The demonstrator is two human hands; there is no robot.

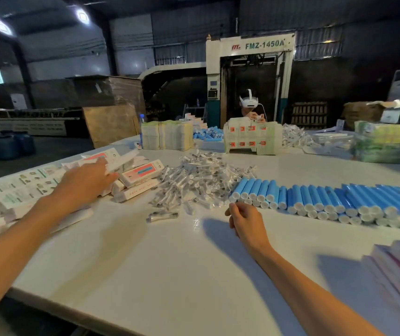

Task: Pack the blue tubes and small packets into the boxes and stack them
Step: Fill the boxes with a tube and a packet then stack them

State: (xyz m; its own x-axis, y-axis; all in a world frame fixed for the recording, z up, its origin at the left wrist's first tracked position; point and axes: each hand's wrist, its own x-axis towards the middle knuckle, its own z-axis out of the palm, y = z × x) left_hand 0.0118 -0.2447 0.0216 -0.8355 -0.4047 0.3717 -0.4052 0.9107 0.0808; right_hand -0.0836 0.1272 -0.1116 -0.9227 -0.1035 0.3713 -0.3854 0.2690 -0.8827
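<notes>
Blurring left hand (pixel 85 183) against boxes (pixel 143 172).

Dim hall, two ceiling lamps (pixel 2 27) glaring; wide-angle bending, blurred edges.

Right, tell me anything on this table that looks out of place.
One small packet lies alone on the table, apart from the heap of packets. The boxes beside the left hand are tumbled at angles, while the blue tubes lie in neat rows.

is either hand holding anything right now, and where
Nothing is held: the left hand reaches open over the boxes; the right hand is empty beside the tubes.
</notes>
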